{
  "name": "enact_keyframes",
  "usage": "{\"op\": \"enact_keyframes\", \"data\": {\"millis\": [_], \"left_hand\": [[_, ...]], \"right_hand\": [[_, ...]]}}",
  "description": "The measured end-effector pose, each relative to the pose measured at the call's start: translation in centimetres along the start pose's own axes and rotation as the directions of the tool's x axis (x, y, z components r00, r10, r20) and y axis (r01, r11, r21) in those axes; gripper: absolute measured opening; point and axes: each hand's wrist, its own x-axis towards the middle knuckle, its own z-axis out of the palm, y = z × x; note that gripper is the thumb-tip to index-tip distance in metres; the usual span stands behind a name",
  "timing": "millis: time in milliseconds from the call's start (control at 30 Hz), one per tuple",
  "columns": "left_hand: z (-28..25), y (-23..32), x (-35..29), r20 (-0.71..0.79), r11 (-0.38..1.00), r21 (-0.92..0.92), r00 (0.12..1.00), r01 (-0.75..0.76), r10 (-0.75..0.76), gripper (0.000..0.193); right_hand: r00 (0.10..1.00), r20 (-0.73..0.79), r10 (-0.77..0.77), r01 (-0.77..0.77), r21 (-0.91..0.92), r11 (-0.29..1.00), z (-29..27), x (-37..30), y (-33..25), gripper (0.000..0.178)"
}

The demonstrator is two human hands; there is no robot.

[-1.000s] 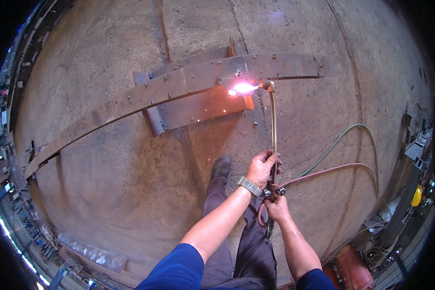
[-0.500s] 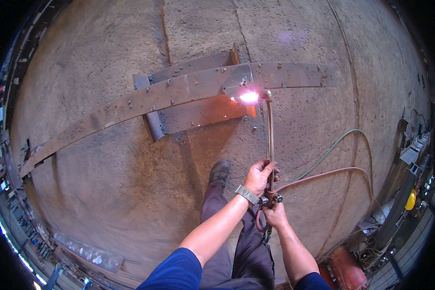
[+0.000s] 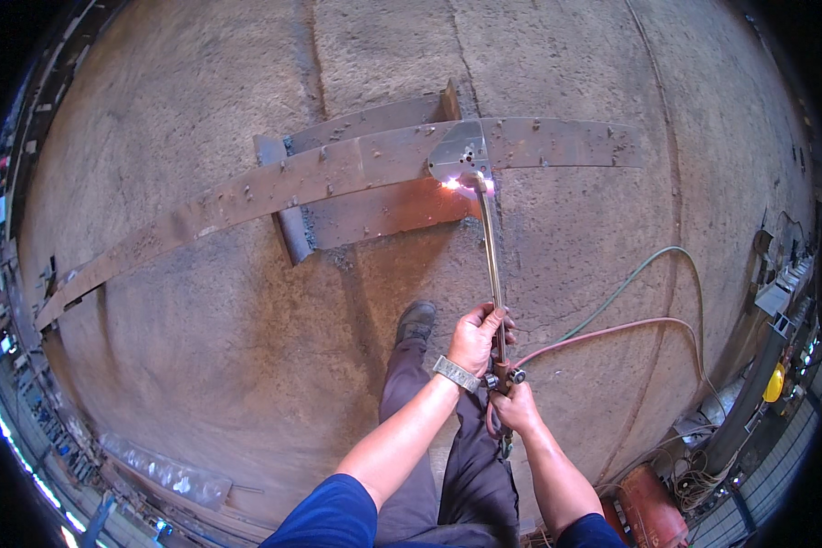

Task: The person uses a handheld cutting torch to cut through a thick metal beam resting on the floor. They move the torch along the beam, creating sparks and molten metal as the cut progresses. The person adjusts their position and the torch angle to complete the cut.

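Two hands on one cutting torch: left hand wrapped around the tube, right hand closed on the valve body behind it. Flame tip meets the near edge of a long rusty steel strip lying on the concrete floor. Risks, judged: sparks reaching the shoe or trouser leg; red and green hoses trailing nearby may scorch or snag. Glare hides the cut line; right fingers obscured.
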Motion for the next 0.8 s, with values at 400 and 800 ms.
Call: {"op": "enact_keyframes", "data": {"millis": [400, 800], "left_hand": [[-0.6, 0.2, -0.5, -0.015, 0.999, -0.027, 1.000, -0.023, 0.023, 0.021], [1.0, -0.2, 0.0, 0.041, 0.997, 0.081, 0.999, -0.002, -0.001, 0.022]], "right_hand": [[1.000, 0.012, -0.022, 0.023, -0.057, 0.998, 0.4, 0.0, -0.3, 0.055], [0.994, -0.103, 0.033, -0.025, 0.087, 0.996, 0.6, -0.8, 0.7, 0.042]]}}
